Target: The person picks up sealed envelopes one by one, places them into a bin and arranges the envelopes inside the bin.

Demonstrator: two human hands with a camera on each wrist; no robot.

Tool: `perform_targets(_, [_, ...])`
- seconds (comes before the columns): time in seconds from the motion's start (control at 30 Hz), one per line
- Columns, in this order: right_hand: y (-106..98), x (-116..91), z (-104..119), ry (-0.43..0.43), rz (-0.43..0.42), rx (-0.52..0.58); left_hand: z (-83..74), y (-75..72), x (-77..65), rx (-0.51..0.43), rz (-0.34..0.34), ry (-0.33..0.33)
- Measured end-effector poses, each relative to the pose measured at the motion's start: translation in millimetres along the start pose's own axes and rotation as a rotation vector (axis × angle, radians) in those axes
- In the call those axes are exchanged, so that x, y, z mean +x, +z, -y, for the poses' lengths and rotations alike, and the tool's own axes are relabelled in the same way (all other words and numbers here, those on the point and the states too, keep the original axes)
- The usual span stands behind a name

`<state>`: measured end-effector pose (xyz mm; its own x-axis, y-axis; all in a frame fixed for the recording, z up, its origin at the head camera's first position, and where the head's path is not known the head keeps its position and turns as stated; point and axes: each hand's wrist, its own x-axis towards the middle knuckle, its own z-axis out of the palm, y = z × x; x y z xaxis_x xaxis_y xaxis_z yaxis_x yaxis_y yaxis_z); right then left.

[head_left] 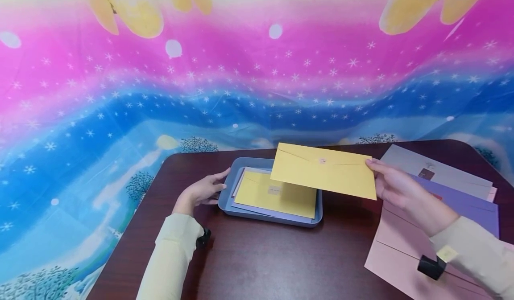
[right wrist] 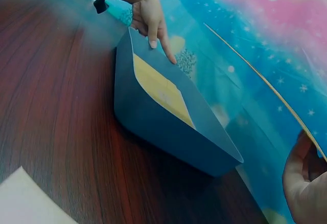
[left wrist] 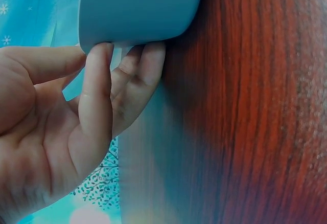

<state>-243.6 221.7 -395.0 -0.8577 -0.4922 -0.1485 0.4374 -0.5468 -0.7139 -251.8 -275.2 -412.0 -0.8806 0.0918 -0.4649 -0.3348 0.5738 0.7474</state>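
My right hand (head_left: 397,188) pinches a yellow envelope (head_left: 321,168) by its right edge. The envelope is held in the air, overlapping the back right corner of a blue-grey tray (head_left: 271,219) in the head view. In the right wrist view it shows edge-on as a thin yellow line. Inside the tray, another yellow envelope (head_left: 257,188) with a small label lies on top of several others, whose edges peek out. At the tray's left end, my left hand (head_left: 202,191) touches the outer wall and rim with its fingertips (left wrist: 102,55).
Large envelopes overlap on the right of the dark wooden table (head_left: 265,264): a grey one (head_left: 401,162), a purple one (head_left: 474,202) and pink ones (head_left: 395,251) beneath my right forearm. A colourful snowflake-patterned cloth (head_left: 241,81) hangs behind the table.
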Motion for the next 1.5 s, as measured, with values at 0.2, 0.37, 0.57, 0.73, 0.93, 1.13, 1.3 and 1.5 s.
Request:
perform_targets(0.2, [11,10,-10,0.002,0.025,-0.030,-0.1,-0.1,0.6,-0.013,-0.008,-0.005])
perform_targets(0.37, [21,20,-19,0.009,-0.023,-0.071,1.1,-0.3,0.9,-0.023,-0.004,0.001])
perform_targets(0.57, [29,30,-33,0.025,-0.040,-0.159,0.6,-0.4,0.9,-0.022,-0.007,0.001])
perform_targets(0.73, [33,33,-42,0.044,-0.043,-0.172,-0.2,0.5,0.6,-0.017,-0.010,-0.002])
perform_targets(0.93, [40,37,-48,0.068,-0.028,-0.196,-0.4,0.2,-1.4,-0.007,-0.003,0.012])
perform_targets(1.13, [51,43,-54,0.074,-0.019,-0.232,0.4,-0.2,-1.5,-0.004,0.000,0.021])
perform_targets(1.3, [59,50,-60,0.083,-0.022,-0.251,0.6,0.0,-1.9,-0.006,-0.001,0.016])
perform_targets(1.5, [63,55,-64,0.090,-0.032,-0.279,0.1,-0.3,-2.1,-0.013,0.006,0.017])
